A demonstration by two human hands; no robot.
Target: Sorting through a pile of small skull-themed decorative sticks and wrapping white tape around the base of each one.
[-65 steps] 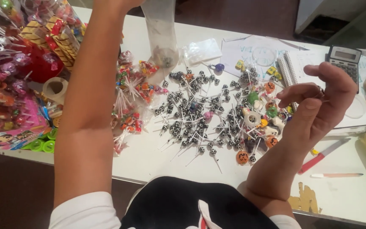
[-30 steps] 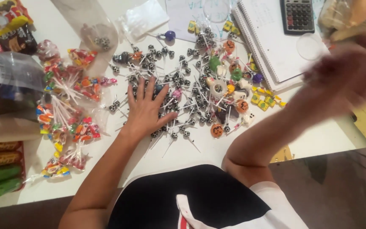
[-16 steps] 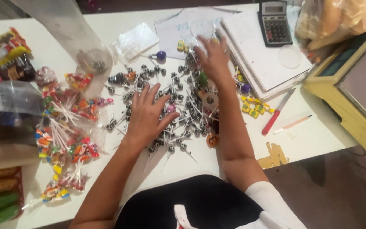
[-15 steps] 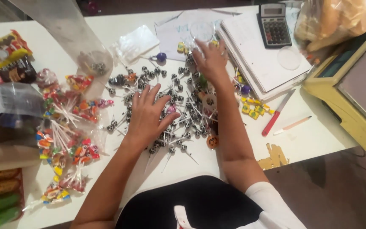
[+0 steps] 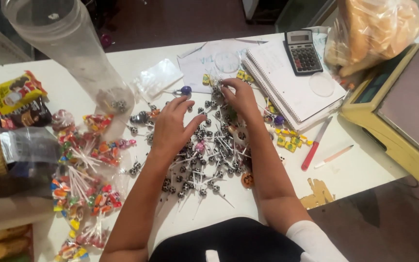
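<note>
Both hands are working down in the scatter of small black-and-white lollipops (image 5: 204, 160) spread over the middle of the white surface (image 5: 360, 170). The left hand (image 5: 173, 128) is lying flat on the pile, fingers spread and grip wide open, pinning the sticks so they are not rolling away. The right hand (image 5: 238, 97) is curling its fingertips at the far edge of the pile; whether that grip has closed on a lollipop I cannot tell. A tall clear plastic jar (image 5: 73, 53) is tilting at far left with a few pieces in its bottom, its base near the left hand. Room is getting tight: coloured lollipops (image 5: 86, 170) are crowding the left, the spiral notebook (image 5: 292, 82) and calculator (image 5: 302, 51) are hemming the right, with a red pen (image 5: 314, 145) just beyond. The near edge, in front of the person, is offering the most open room.
</note>
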